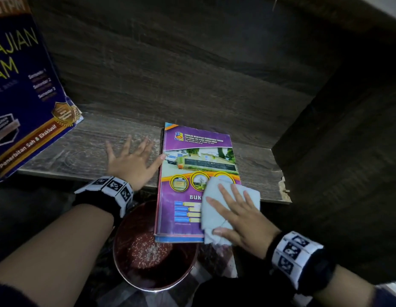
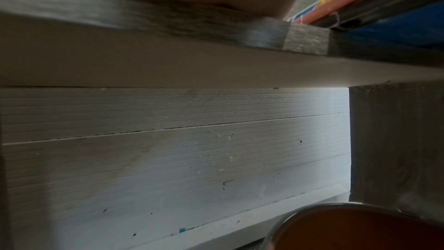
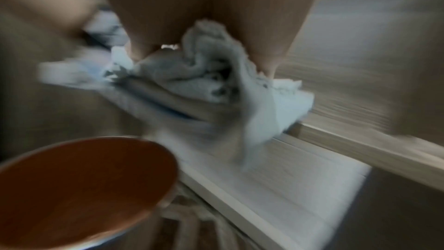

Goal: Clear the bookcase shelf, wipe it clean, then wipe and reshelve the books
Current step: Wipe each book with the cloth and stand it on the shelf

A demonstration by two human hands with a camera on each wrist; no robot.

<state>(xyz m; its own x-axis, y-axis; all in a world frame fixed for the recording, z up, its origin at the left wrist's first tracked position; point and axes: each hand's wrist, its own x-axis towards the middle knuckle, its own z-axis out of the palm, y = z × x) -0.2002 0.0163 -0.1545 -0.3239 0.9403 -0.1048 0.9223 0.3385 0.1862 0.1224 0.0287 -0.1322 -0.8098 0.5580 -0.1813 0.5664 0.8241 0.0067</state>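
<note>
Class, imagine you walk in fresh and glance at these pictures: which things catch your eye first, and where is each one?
The purple book stands out first: it lies flat on the wooden shelf, its near end jutting past the front edge. The right hand presses a pale cloth flat onto its cover, while the left hand lies spread on the shelf beside it. At far left leans a large dark blue book, and a round red-brown stool sits below.

Bare shelf [image 1: 254, 160] shows at frame centre behind the purple book [image 1: 199, 165] and at its right, up to the side wall [image 1: 338, 151]. A blue book [image 1: 26, 96] leans at upper left. Below the shelf edge, a round stool [image 1: 152, 251] fills the lower centre.
</note>
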